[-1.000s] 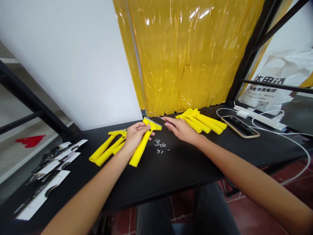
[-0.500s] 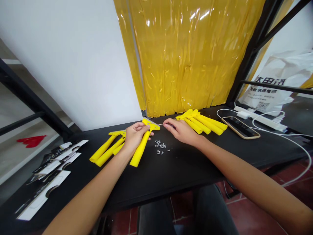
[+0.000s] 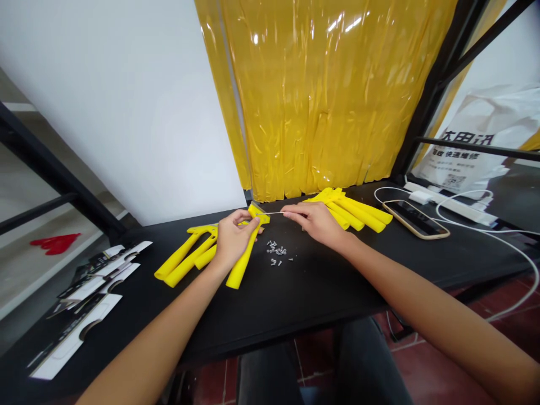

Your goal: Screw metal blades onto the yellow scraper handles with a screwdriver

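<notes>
My left hand is closed round a yellow plastic scraper, its tube handle slanting down and its flat head tilted up. From the closed fingers of my right hand runs a slim screwdriver; its handle is hidden in the grip. The shaft's tip meets the scraper head near a small hole or screw. Below the hands lies a loose heap of small screws. Several more yellow scrapers lie left of my left hand. Another pile of yellow scrapers sits beyond my right hand.
Printed cardboard pieces lie on the black tabletop at the left. A phone, white cables and a power strip occupy the right. Behind stand a white panel and a yellow plastic curtain.
The scraper head has turned in my left hand, showing narrower now. My right hand has shifted slightly right and its grip has changed, with the screwdriver still against the head.
</notes>
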{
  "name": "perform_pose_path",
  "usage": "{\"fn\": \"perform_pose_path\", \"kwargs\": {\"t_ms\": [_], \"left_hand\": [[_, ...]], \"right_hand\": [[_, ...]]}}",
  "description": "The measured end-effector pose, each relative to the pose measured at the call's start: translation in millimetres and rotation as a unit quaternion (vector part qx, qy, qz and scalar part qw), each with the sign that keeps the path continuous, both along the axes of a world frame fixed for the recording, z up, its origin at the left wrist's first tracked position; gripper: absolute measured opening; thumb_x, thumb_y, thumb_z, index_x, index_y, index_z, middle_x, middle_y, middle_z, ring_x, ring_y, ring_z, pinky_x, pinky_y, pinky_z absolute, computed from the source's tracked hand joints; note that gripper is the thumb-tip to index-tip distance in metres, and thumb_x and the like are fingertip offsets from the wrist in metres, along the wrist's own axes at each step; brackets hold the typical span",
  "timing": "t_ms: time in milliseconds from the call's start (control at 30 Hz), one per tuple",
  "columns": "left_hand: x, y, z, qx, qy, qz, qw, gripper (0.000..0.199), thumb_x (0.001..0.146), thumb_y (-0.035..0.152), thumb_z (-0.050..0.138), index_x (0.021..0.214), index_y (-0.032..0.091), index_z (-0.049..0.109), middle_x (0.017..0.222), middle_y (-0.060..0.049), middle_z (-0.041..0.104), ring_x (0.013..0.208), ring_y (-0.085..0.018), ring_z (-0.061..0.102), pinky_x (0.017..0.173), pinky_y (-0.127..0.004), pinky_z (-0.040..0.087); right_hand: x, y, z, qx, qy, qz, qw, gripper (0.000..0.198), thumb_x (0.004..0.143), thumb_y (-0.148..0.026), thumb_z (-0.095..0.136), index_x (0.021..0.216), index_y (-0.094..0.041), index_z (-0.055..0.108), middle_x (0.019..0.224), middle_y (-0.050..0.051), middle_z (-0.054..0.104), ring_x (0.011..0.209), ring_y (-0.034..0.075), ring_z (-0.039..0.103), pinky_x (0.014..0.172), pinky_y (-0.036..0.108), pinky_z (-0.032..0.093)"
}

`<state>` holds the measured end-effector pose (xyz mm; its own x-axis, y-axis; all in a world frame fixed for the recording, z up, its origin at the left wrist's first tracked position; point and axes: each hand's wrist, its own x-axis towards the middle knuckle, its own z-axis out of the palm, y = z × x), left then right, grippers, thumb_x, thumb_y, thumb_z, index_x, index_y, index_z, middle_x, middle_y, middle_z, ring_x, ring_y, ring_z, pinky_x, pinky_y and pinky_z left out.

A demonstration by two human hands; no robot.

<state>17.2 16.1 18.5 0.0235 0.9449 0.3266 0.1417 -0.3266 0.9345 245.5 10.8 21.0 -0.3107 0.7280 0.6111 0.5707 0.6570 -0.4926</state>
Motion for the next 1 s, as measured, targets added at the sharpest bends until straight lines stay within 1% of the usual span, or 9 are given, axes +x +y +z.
{"fn": "perform_pose_path", "kwargs": {"t_ms": [167, 233, 300, 367, 533, 600, 700, 900, 1000], "left_hand": [[0.9, 0.8, -3.1, 0.015, 0.006, 0.012, 1.0, 0.026, 0.074, 0.035, 0.077, 0.084, 0.018, 0.06, 0.089, -0.006, 0.072, 0.066, -0.021, 0.074, 0.047, -0.027, 0.058], [0.7, 1.1, -3.2, 0.016, 0.007, 0.017, 1.0, 0.027, 0.075, 0.035, 0.077, 0.086, 0.017, 0.06, 0.092, -0.006, 0.072, 0.066, -0.021, 0.074, 0.047, -0.027, 0.058], [0.7, 0.8, -2.9, 0.021, 0.011, 0.02, 1.0, 0.027, 0.075, 0.035, 0.077, 0.087, 0.017, 0.06, 0.093, -0.007, 0.072, 0.066, -0.021, 0.074, 0.048, -0.026, 0.058], [0.6, 0.3, -2.7, 0.028, 0.017, 0.022, 0.999, 0.026, 0.076, 0.034, 0.076, 0.086, 0.017, 0.06, 0.092, -0.006, 0.072, 0.067, -0.021, 0.074, 0.048, -0.026, 0.058], [-2.4, 2.5, -4.9, 0.047, 0.027, 0.039, 0.998, 0.023, 0.077, 0.035, 0.075, 0.086, 0.019, 0.062, 0.088, -0.005, 0.071, 0.069, -0.021, 0.074, 0.048, -0.024, 0.055], [-4.2, 4.2, -6.5, 0.056, 0.035, 0.047, 0.997, 0.022, 0.077, 0.035, 0.075, 0.087, 0.019, 0.063, 0.09, -0.005, 0.071, 0.069, -0.021, 0.074, 0.049, -0.024, 0.055], [-5.5, 5.9, -8.6, 0.063, 0.046, 0.053, 0.996, 0.022, 0.077, 0.036, 0.075, 0.088, 0.02, 0.064, 0.091, -0.004, 0.072, 0.069, -0.02, 0.074, 0.052, -0.024, 0.055], [-7.1, 6.9, -9.5, 0.08, 0.071, 0.062, 0.992, 0.021, 0.08, 0.037, 0.073, 0.089, 0.021, 0.064, 0.094, -0.005, 0.073, 0.071, -0.019, 0.074, 0.054, -0.023, 0.055], [-7.7, 6.2, -7.6, 0.078, 0.069, 0.064, 0.993, 0.02, 0.079, 0.036, 0.074, 0.089, 0.02, 0.065, 0.095, -0.005, 0.074, 0.07, -0.019, 0.074, 0.055, -0.023, 0.054]], "right_hand": [[-1.4, -2.2, 1.1, -0.015, 0.007, -0.022, 1.0, 0.029, 0.097, -0.038, 0.054, 0.122, -0.022, 0.057, 0.107, 0.008, 0.07, 0.09, 0.022, 0.066, 0.077, 0.034, 0.049], [-2.4, -2.7, 1.3, -0.027, -0.011, -0.029, 0.999, 0.022, 0.1, -0.037, 0.048, 0.11, -0.021, 0.059, 0.1, 0.008, 0.071, 0.087, 0.022, 0.066, 0.074, 0.033, 0.047], [-3.3, -2.8, 1.0, -0.032, -0.041, -0.039, 0.998, 0.027, 0.102, -0.038, 0.042, 0.093, -0.021, 0.06, 0.091, 0.008, 0.072, 0.083, 0.022, 0.066, 0.074, 0.033, 0.044], [-4.2, -3.5, 0.7, -0.039, -0.052, -0.044, 0.997, 0.032, 0.103, -0.04, 0.039, 0.088, -0.021, 0.06, 0.086, 0.007, 0.071, 0.08, 0.022, 0.065, 0.072, 0.033, 0.043], [-4.4, -5.7, 2.2, -0.045, -0.015, -0.025, 0.999, 0.023, 0.097, -0.039, 0.052, 0.111, -0.022, 0.054, 0.092, 0.005, 0.069, 0.078, 0.02, 0.063, 0.066, 0.03, 0.042], [-3.1, -4.4, 2.3, -0.044, -0.024, -0.018, 0.999, 0.021, 0.099, -0.039, 0.047, 0.103, -0.021, 0.058, 0.088, 0.005, 0.069, 0.077, 0.02, 0.063, 0.068, 0.03, 0.042], [-2.2, -2.3, 1.4, -0.052, -0.041, -0.026, 0.997, 0.037, 0.103, -0.043, 0.037, 0.085, -0.021, 0.061, 0.079, 0.004, 0.069, 0.072, 0.019, 0.063, 0.07, 0.032, 0.042], [-6.4, -6.0, 0.7, -0.068, 0.037, -0.003, 0.997, 0.024, 0.096, -0.042, 0.053, 0.109, -0.022, 0.053, 0.088, 0.004, 0.068, 0.075, 0.019, 0.062, 0.066, 0.029, 0.043], [-5.5, -3.8, -0.6, -0.057, 0.068, 0.01, 0.996, 0.024, 0.097, -0.044, 0.05, 0.102, -0.021, 0.056, 0.086, 0.004, 0.067, 0.076, 0.018, 0.062, 0.067, 0.029, 0.044]]}}
